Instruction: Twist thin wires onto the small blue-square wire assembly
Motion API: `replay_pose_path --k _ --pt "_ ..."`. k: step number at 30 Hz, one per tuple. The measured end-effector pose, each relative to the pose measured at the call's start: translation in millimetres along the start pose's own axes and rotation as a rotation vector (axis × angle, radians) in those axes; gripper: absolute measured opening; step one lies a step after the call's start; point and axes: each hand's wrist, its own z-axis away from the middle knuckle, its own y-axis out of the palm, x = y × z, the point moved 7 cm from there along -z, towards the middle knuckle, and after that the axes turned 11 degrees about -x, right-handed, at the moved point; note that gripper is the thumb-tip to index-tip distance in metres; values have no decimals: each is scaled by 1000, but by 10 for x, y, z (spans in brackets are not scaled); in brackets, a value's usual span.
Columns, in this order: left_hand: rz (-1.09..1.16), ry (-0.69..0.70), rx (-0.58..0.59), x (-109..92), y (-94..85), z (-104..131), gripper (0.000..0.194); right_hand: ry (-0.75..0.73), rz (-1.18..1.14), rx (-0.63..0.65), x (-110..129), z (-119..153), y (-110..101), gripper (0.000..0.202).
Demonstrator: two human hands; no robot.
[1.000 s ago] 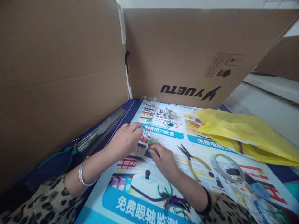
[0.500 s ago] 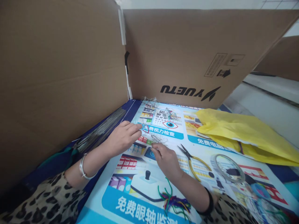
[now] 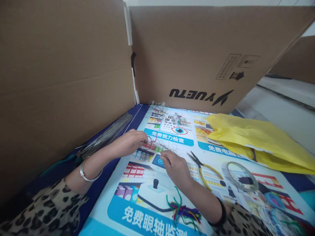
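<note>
My left hand (image 3: 133,141) is closed in a pinch at the left edge of the printed sheet, with a short red strand (image 3: 155,139) beside its fingertips. Opposite it, my right hand (image 3: 175,165) is also pinched, its fingertips just below a tangle of thin wire (image 3: 168,146). What either pinch holds is too small to make out. Pliers with yellow handles (image 3: 203,168) lie open to the right of my right hand. A bundle of coloured threads (image 3: 184,213) rests below my right forearm.
Cardboard walls (image 3: 192,49) stand behind and at the left. Long thin wires (image 3: 105,136) lie beside the left wall. A yellow bag (image 3: 256,139), a clear round dish (image 3: 242,177) and more wire tangles (image 3: 180,119) are on the printed sheet (image 3: 98,209).
My left hand has drawn slightly down and its fingers have turned downward near the red strand. My right hand has hardly moved.
</note>
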Motion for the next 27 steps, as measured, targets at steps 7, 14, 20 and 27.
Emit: replay_pose_path --k 7,14,20,27 --pt "236 -149 20 130 12 15 13 -141 95 27 101 69 13 21" --pt "345 -197 49 209 96 51 11 -95 71 34 79 57 9 16" --pt "336 -183 12 206 120 49 13 -98 69 32 87 48 8 16" --pt "446 -189 23 279 137 60 8 -127 63 29 109 60 19 17"
